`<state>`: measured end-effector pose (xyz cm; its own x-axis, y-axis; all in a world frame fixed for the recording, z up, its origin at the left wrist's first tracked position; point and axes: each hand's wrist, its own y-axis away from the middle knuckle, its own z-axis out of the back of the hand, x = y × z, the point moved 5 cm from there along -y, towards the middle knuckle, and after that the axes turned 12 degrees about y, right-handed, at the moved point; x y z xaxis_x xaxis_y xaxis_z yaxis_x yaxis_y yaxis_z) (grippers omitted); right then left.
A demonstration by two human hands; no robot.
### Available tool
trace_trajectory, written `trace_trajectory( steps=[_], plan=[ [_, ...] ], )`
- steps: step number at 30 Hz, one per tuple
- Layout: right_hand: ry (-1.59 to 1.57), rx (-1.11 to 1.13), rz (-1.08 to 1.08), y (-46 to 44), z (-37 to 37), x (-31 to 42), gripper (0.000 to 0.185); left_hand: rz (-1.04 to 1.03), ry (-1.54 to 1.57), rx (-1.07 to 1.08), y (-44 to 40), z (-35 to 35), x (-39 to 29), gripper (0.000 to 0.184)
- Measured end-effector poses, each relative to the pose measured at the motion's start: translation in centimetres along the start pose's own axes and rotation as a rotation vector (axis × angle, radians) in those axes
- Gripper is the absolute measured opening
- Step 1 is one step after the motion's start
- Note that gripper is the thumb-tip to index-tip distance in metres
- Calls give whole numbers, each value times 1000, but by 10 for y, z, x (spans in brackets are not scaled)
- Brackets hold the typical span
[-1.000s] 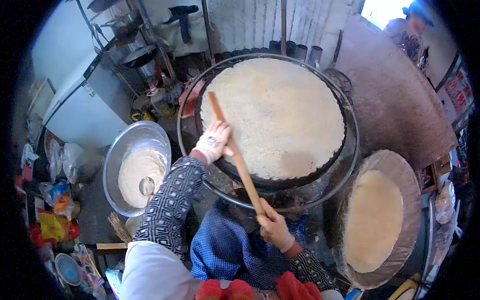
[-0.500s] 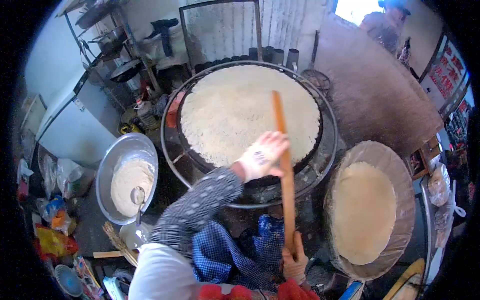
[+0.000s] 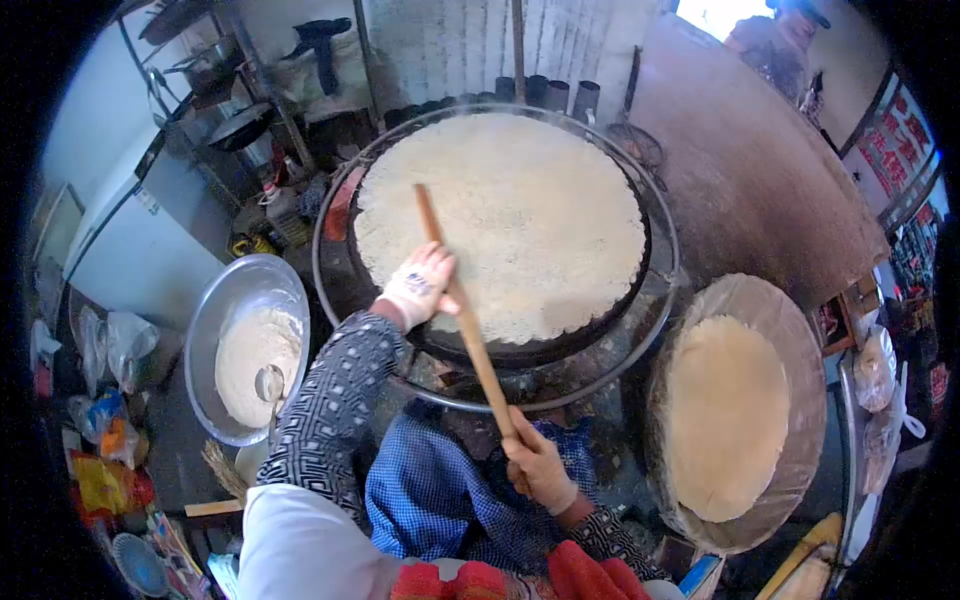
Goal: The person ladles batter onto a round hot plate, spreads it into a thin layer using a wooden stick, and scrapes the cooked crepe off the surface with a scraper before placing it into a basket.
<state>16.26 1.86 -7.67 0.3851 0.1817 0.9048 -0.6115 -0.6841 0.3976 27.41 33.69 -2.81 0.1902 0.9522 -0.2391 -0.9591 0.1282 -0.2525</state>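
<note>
1. Currently, the left hand (image 3: pixel 418 286), in a pale printed glove, has its fingers closed on the wooden stick (image 3: pixel 480 355) partway along; the right hand (image 3: pixel 540 468) grips it near the lower end.
2. The stick slants over the near left part of the pale sheet (image 3: pixel 520 220) on the round griddle (image 3: pixel 540 358); whether it touches the sheet, I cannot tell.
3. Spreading looks well advanced: the sheet covers nearly the whole griddle, leaving a dark rim, though its edge is ragged. It seems not yet browned.
4. Another flat sheet (image 3: pixel 725 420) lies in the lined basket (image 3: pixel 805 400) at right, apparently finished. Pale batter (image 3: pixel 245 375) remains in the metal bowl (image 3: pixel 200 350), beside a ladle (image 3: pixel 270 383).
5. A sign (image 3: pixel 895 145) carries red characters, too distorted to read surely; the glove's dark print is illegible.
</note>
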Motion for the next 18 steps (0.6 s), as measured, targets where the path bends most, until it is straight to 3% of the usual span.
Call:
trace_trajectory(
  steps=[1, 2, 5, 8, 9, 11, 13, 15, 17, 18],
  plan=[
    [128, 13, 44, -2, -9, 6, 62, 42, -9, -34, 25, 12, 6, 102],
    [233, 28, -82, 1, -13, 7, 60, 101, -54, 3, 48, 21, 12, 101],
    [635, 55, 101, -2, -20, -8, 60, 219, -106, -20, 119, 51, 3, 98],
    [921, -25, 195, 28, -15, 13, 60, 323, -38, -241, 179, 61, 1, 68],
    [972, -169, 320, 36, -3, 9, 60, 361, -25, -320, 193, 58, 5, 62],
    [1249, -279, 213, 45, 31, 13, 57, 266, -131, -196, 187, 54, -12, 49],
    [1408, -394, 220, 32, 82, 11, 56, 180, -292, 102, 189, 1, -5, 36],
    [1518, -614, 173, 30, 108, 57, 55, 162, -248, 246, 183, -10, -16, 19],
    [1428, -940, 427, 3, 162, 50, 54, 205, -282, 270, 177, -17, -36, 22],
    [1235, -940, 354, 1, 180, 56, 53, 222, -312, 208, 174, -23, -47, 27]
  ],
)
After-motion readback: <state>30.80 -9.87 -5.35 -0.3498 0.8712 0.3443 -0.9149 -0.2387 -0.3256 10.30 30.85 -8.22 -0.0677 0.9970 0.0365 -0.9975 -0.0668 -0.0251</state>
